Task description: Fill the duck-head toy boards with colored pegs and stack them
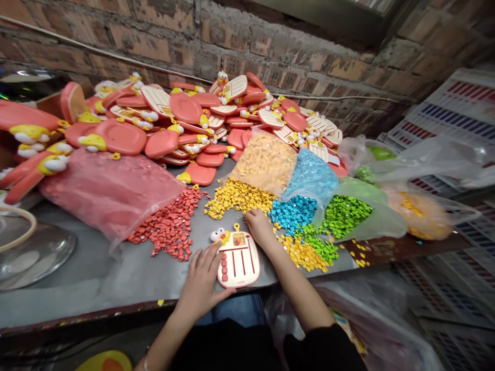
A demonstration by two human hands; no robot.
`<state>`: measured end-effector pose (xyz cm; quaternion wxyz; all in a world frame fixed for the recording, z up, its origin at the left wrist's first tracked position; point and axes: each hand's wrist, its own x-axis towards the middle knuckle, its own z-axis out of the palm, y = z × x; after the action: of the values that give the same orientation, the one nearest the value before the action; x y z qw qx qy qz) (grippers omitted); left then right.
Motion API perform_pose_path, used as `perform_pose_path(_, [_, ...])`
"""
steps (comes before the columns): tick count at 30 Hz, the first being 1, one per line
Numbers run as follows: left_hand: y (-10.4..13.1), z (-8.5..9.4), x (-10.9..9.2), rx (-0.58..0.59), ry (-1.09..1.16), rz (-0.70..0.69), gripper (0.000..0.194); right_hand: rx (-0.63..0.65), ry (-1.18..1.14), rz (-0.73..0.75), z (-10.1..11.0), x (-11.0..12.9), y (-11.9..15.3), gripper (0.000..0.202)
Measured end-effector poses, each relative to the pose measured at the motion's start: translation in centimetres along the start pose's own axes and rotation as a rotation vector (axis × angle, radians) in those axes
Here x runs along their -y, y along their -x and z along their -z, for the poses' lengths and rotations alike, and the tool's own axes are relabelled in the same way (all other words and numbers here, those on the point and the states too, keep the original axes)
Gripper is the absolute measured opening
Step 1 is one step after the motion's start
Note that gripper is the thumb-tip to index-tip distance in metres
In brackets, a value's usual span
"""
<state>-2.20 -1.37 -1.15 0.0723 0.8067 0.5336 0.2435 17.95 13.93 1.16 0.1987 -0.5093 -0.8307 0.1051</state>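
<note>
Left fingers (209, 254) spread on cream board (238, 260) | right fingers (251, 217) at yellow pieces (228, 198), hold unclear

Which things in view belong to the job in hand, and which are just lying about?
Likely part of the job:
cream board, touched by the left hand
yellow pieces, beside the right hand
red pieces, some set on the board
blue pieces and green pieces
heaped boards behind

Likely just about:
clear round container, left
cord along the wall
white slotted crates, right

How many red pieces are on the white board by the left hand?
4 visible: red pieces one below another along the left side of the white board; the left hand may hide more.
</note>
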Motion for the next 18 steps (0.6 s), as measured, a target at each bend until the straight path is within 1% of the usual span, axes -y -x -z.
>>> perform_pose_path(1, [0.0,0.0,0.0,-0.003,-0.003,-0.003,0.075,0.002,-0.005,0.005,0.0,0.0,-0.1,0.017])
perform_pose_path(3, [0.0,0.0,0.1,-0.014,-0.007,-0.014,0.077,-0.038,-0.104,0.014,0.4,0.0,0.4,0.016])
perform_pose_path(5, [0.1,-0.1,0.1,-0.017,-0.011,-0.021,0.078,-0.1,-0.271,0.001,1.2,0.2,1.5,0.014])
perform_pose_path(6, [0.1,-0.2,0.2,-0.016,-0.012,-0.021,0.077,-0.117,-0.359,-0.017,1.7,0.4,2.3,0.012])
perform_pose_path(7, [0.1,-0.2,0.2,-0.013,-0.012,-0.021,0.076,-0.108,-0.447,-0.037,2.1,0.7,3.1,0.01])
perform_pose_path(8, [0.1,-0.3,0.3,-0.011,-0.01,-0.022,0.075,-0.066,-0.532,-0.053,2.5,1.0,3.9,0.01])
perform_pose_path(11, [0.2,-0.4,0.4,-0.008,-0.008,-0.027,0.072,0.178,-0.718,-0.019,3.0,2.2,5.5,0.012])
perform_pose_path(12, [0.2,-0.4,0.4,-0.006,-0.008,-0.028,0.071,0.222,-0.739,-0.002,2.9,2.5,5.7,0.013])
perform_pose_path(13, [0.1,-0.4,0.4,-0.007,-0.009,-0.027,0.07,0.215,-0.739,0.001,2.8,2.7,5.7,0.013])
perform_pose_path(14, [0.1,-0.3,0.4,-0.008,-0.009,-0.025,0.069,0.161,-0.726,-0.013,2.5,2.8,5.5,0.014])
perform_pose_path(17, [0.0,-0.2,0.3,-0.008,-0.006,-0.024,0.066,-0.098,-0.687,-0.093,2.0,2.4,4.8,0.014])
perform_pose_path(18, [0.0,-0.2,0.3,-0.007,-0.008,-0.026,0.066,-0.152,-0.667,-0.098,1.8,2.2,4.6,0.013])
